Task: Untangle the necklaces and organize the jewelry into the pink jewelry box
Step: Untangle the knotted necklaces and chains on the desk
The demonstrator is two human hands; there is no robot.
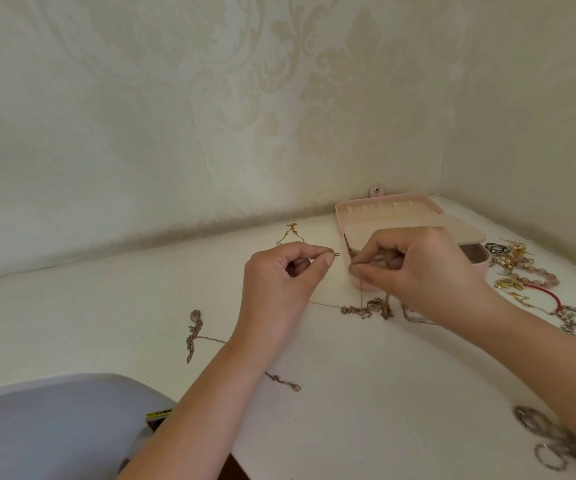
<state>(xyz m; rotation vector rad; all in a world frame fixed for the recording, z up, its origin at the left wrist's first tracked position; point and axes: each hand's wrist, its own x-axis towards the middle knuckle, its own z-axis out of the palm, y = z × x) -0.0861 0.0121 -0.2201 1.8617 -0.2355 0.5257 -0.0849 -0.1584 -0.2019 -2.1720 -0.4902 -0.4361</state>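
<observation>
Thin chain (361, 292) pinched at clasp end by left hand (279, 271), mid-length by right hand (414, 268). Tangle (366, 310) unresolved, near open pink jewelry box (383, 209). Apparently nothing stowed; loose jewelry pile (522, 275) at right.

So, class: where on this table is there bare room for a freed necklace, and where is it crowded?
Bare: the table at left, between wall and pendant chain; and the front, between the forearms, below the tangle. Crowded: right of the box, by the heap, and front right, by the linked rings.
</observation>
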